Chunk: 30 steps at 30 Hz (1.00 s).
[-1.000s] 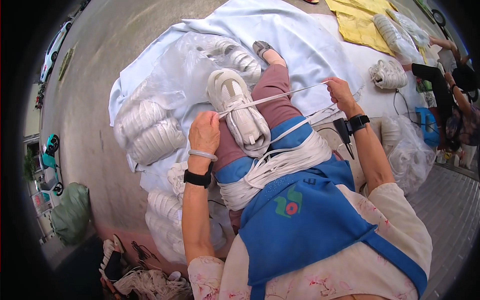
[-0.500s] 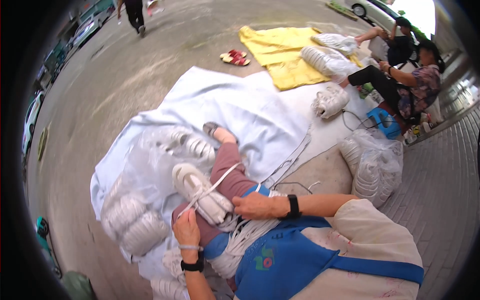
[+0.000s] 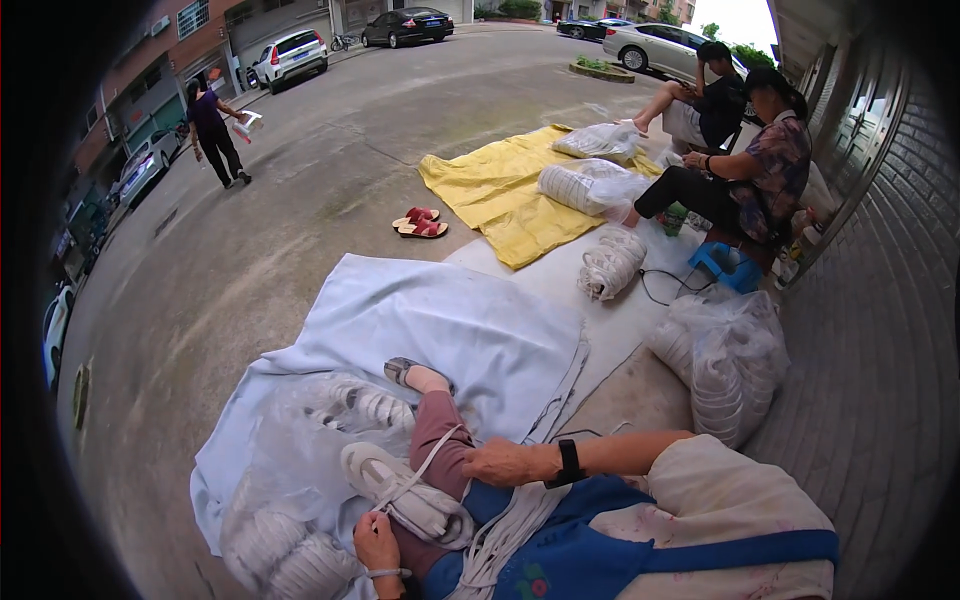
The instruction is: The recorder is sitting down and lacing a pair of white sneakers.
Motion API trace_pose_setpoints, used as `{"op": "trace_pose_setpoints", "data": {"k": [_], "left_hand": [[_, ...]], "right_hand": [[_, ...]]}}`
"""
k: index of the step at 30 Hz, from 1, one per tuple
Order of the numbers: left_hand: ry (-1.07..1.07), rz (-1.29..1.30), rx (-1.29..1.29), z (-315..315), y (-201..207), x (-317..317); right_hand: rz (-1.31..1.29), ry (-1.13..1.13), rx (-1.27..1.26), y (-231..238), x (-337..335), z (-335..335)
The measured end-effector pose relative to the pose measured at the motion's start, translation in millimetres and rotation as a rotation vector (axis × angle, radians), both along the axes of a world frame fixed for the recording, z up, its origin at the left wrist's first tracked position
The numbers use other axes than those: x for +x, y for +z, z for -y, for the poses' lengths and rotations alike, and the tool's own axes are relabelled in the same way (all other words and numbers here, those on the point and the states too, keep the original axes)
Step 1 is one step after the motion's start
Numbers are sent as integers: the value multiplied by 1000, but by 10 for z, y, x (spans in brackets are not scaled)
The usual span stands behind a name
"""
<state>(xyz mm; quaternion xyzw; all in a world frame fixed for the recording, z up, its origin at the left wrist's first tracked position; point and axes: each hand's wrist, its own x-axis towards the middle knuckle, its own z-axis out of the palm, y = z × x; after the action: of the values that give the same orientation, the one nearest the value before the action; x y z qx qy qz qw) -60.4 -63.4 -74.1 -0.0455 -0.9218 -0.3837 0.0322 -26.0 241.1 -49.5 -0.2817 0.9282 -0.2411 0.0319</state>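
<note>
A white shoe upper [image 3: 400,492] lies across my lap, over my dark pink trouser leg. My left hand [image 3: 376,541] is closed on a white lace [image 3: 425,468] at the shoe's near end. The lace runs taut up over my knee toward my right hand [image 3: 503,463]. That hand, with a black watch on its wrist, lies on my thigh with its fingers pinched at the lace's upper end. A bundle of loose white laces [image 3: 505,525] hangs over my blue apron just below the right hand.
I sit on a light blue sheet [image 3: 450,320]. Clear bags of white uppers stand at my left [image 3: 290,520] and right [image 3: 725,365]. Beyond are a yellow sheet [image 3: 490,185], red sandals [image 3: 420,222], two seated people [image 3: 745,160], a walking person [image 3: 213,135] and parked cars.
My head has lifted, so the street and the seated people come into view. My right hand has come back from the outstretched lace to my thigh. My left hand has dropped to the shoe's near end.
</note>
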Motion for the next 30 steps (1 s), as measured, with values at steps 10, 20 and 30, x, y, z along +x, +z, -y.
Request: {"op": "trace_pose_setpoints", "data": {"k": [10,20,30], "left_hand": [[141,461,409,-117,212,-43],[214,498,384,16,192,97],[249,552,374,-204,449,8]], "right_hand": [[-74,169,27,-63,62,269],[105,130,-125,-66,24,440],[132,78,-357,308,-352,552]]}}
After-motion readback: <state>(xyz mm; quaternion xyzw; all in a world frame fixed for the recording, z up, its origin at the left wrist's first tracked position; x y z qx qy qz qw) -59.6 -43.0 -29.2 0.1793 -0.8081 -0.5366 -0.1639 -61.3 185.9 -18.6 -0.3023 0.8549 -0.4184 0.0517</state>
